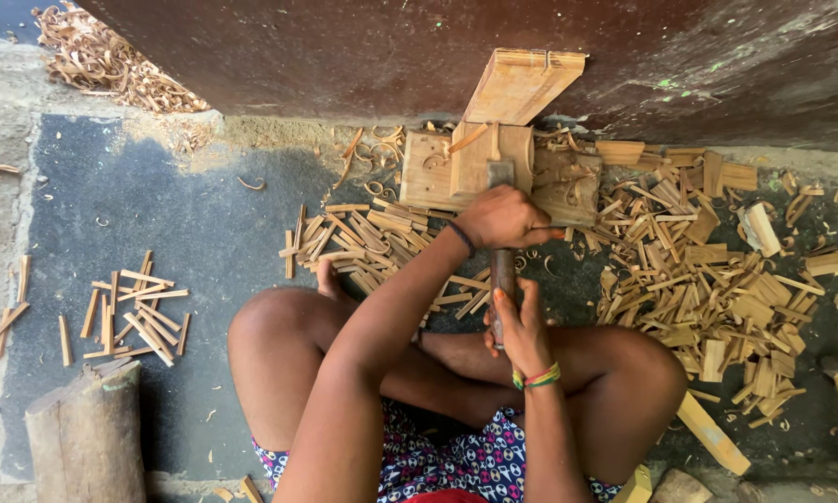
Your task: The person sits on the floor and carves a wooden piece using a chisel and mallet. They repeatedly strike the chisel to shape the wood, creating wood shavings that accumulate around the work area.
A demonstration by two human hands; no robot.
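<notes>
Head view: no container is seen; loose wood strips (pixel 708 279) and curled shavings (pixel 112 65) are scattered over the dark floor (pixel 205 233). The dark handle of a blade tool (pixel 503 275) is clasped by the right hand (pixel 521 326), its grip closed around the lower end. Just above that grip, the left hand (pixel 503 219) is pressed shut over the tool's upper part. Directly beyond both grips a pale, flat-faced wooden block (pixel 493 163) is set, with a plank (pixel 521 84) leaned behind it.

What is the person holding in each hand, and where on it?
The right hand grips a chopping tool by its handle; what the left hand holds cannot be told.
</notes>
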